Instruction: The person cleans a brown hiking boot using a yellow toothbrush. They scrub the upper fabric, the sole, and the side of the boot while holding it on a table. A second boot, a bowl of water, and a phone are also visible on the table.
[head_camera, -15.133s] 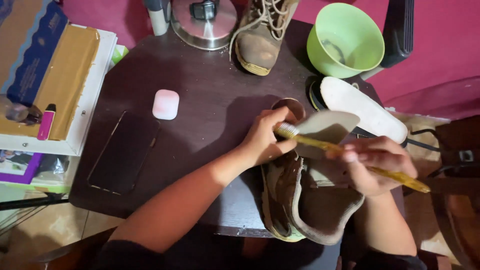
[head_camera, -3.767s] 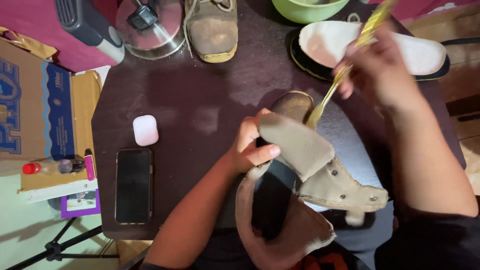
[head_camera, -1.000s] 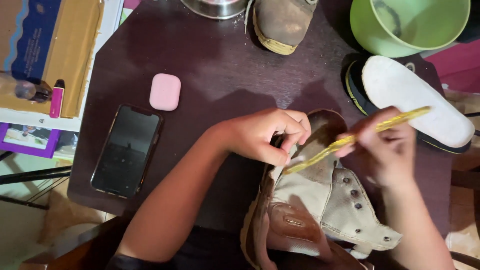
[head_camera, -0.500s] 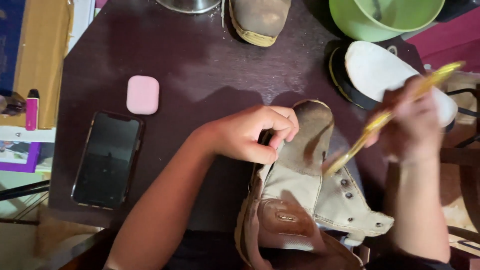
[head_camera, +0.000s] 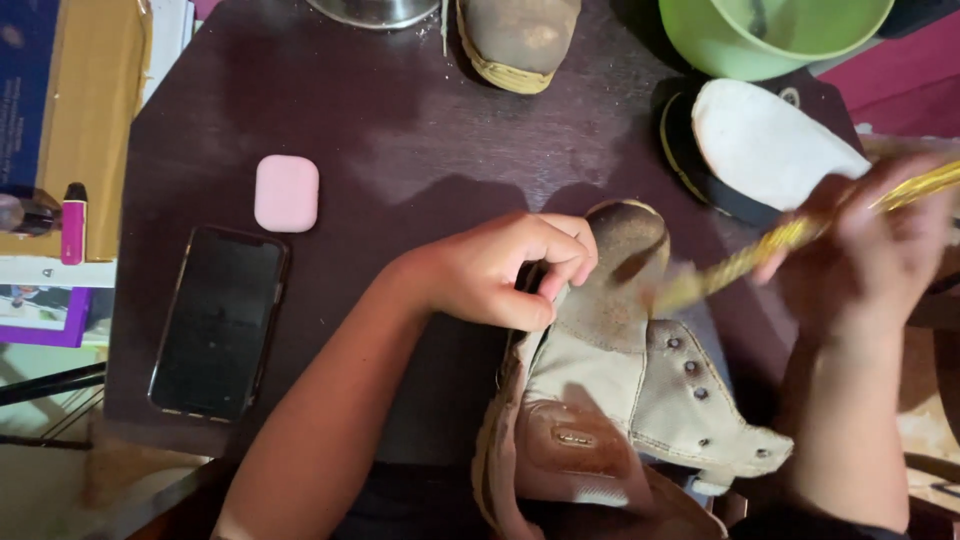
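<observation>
Boot (head_camera: 620, 400): matt tan cloth, metal eyelets. Table (head_camera: 400, 130): dark, smooth, faint sheen. Phone (head_camera: 220, 322): glossy glass.

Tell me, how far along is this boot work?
Done: the white insole lies out on the dark table. In hand: the left hand grips the tan lace-up boot while the right hand works a yellow-handled brush near its toe. Left: the second boot sits untouched at the table's far edge.

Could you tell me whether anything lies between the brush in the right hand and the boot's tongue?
Nothing visible does. The right hand holds the yellow brush at the boot, while the left hand grips its tongue.
</observation>
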